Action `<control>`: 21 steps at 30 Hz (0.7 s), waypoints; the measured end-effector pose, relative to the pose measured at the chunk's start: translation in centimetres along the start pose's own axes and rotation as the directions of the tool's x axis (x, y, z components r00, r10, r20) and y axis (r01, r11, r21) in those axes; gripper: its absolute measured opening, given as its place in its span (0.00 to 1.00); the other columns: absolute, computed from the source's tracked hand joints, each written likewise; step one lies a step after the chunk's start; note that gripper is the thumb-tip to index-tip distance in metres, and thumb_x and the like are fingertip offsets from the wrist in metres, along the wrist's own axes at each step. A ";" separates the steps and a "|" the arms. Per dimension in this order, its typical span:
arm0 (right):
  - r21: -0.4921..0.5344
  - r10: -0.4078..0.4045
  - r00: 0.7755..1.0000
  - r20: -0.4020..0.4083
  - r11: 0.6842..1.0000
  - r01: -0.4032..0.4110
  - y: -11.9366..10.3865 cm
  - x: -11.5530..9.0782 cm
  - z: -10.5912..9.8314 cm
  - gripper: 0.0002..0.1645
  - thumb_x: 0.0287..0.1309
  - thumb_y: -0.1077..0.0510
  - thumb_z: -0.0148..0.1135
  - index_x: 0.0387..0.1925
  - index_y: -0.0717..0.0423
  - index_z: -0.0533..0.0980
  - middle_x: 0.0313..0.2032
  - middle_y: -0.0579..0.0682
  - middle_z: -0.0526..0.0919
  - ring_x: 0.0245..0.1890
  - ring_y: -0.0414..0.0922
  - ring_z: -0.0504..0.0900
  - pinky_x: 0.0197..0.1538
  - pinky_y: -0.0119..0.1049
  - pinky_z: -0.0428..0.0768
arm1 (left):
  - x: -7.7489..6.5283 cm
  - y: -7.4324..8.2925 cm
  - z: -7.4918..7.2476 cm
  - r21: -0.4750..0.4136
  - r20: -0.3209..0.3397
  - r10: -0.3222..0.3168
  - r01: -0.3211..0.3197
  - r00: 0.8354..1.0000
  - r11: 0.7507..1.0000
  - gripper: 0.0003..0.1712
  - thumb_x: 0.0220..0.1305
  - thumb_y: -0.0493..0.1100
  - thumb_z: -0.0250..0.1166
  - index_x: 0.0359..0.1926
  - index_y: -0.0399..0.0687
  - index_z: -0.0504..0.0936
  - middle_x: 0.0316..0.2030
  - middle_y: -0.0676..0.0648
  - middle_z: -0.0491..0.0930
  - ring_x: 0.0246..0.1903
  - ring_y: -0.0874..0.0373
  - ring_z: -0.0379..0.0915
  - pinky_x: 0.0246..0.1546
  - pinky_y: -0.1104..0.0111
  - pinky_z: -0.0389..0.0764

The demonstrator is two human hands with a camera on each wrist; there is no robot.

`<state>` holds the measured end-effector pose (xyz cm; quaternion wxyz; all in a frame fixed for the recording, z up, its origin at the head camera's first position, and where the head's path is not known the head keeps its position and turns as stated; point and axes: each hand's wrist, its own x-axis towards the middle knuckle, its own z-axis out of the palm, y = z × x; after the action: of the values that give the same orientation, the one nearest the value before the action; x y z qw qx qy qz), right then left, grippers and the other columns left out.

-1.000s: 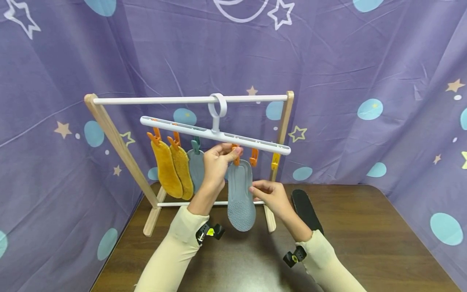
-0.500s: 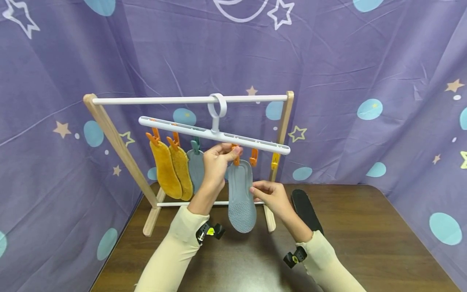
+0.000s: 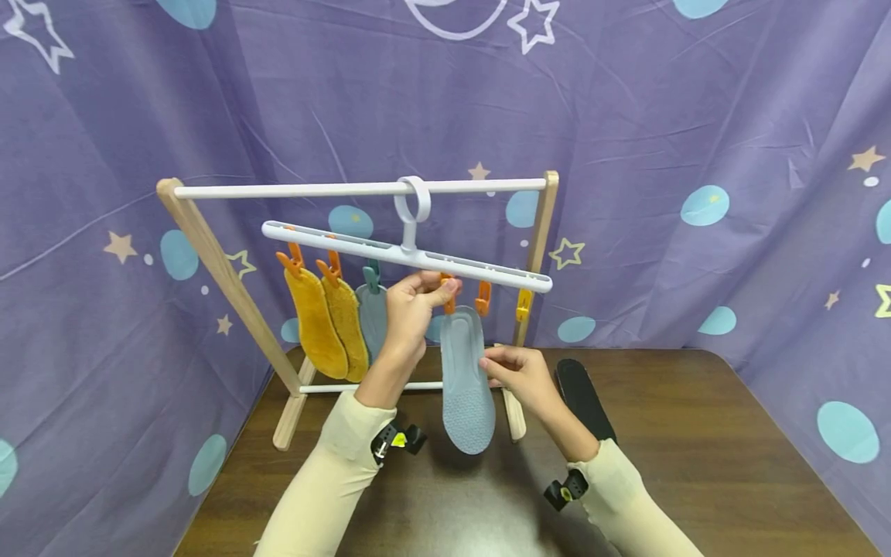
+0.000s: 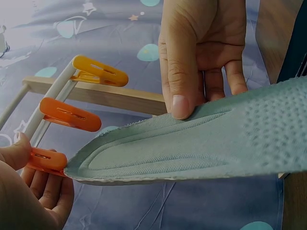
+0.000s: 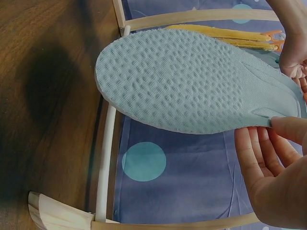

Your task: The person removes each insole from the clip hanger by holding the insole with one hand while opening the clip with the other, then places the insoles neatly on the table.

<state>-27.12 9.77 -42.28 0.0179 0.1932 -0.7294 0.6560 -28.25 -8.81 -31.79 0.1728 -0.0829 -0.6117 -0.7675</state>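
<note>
Step in hand: seems to be pegging the grey-blue insole (image 3: 468,387) at the pinched orange clip (image 4: 48,160); bite not confirmed.
Left hand (image 3: 409,313): thumb and fingers closed on that clip, under the white hanger (image 3: 487,271).
Right hand (image 3: 517,375): thumb on the insole's face, fingers behind; pinches its side edge partway down.
Insole position: below the hanger, narrow end up at the clip, textured broad end down, above the table (image 3: 696,464).
Clip contact: insole tip meets the clip's lower end; whether the clip grips it, cannot tell.
Already hung: two mustard insoles (image 3: 317,325) on orange clips, one more grey-blue insole (image 3: 371,313) on a teal clip (image 3: 372,278).
Vacant clips: spare orange clip (image 3: 483,298) and yellow clip (image 3: 524,305), right of the pinched one.
Black insole (image 3: 583,398): on the table, partly behind the right forearm.
Next move: likely calls for seating the tip between the clip's ends, easing the left pinch, then checking hold before the right hand lets go.
Risk: hanger tilts down on the right; a shallow bite could drop the insole.
</note>
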 end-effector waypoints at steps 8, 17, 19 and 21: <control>-0.015 0.024 1.000 -0.006 1.000 -0.024 0.5 0.0 -0.2 0.14 0.65 0.64 0.66 0.46 0.75 0.82 0.44 0.70 0.86 0.33 0.35 0.86 0.39 0.42 0.90 | -0.1 0.1 0.0 0.016 0.034 0.011 -0.011 0.999 1.000 0.12 0.59 0.32 0.74 0.43 0.30 0.85 0.32 0.51 0.90 0.32 0.64 0.86 0.35 0.75 0.83; -0.024 0.027 0.999 -0.039 0.999 -0.028 0.6 -0.3 -1.0 0.14 0.64 0.64 0.68 0.45 0.74 0.83 0.44 0.68 0.87 0.33 0.35 0.86 0.37 0.38 0.90 | -0.2 -0.1 0.0 -0.017 0.049 0.010 -0.009 0.999 1.000 0.13 0.60 0.28 0.71 0.46 0.26 0.82 0.30 0.56 0.89 0.32 0.64 0.85 0.37 0.75 0.85; -0.039 0.032 0.998 -0.054 0.999 -0.034 0.7 -0.4 -1.3 0.14 0.64 0.63 0.68 0.44 0.73 0.83 0.43 0.66 0.88 0.32 0.35 0.86 0.37 0.39 0.90 | -0.3 -0.2 0.0 -0.022 0.053 0.005 -0.004 0.999 1.000 0.13 0.60 0.28 0.71 0.46 0.26 0.82 0.30 0.56 0.89 0.32 0.64 0.85 0.36 0.74 0.85; -0.054 0.034 0.998 -0.061 0.998 -0.037 0.8 -0.6 -1.7 0.14 0.64 0.63 0.68 0.44 0.72 0.83 0.42 0.66 0.88 0.31 0.35 0.86 0.36 0.38 0.90 | -0.3 -0.2 0.0 -0.024 0.055 0.003 -0.002 0.998 1.000 0.13 0.60 0.28 0.71 0.46 0.27 0.82 0.31 0.55 0.89 0.32 0.64 0.85 0.36 0.74 0.85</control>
<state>-27.20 11.63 -42.92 0.0333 0.1598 -0.7497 0.6414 -28.05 -8.70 -32.12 0.1558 -0.1070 -0.6070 -0.7719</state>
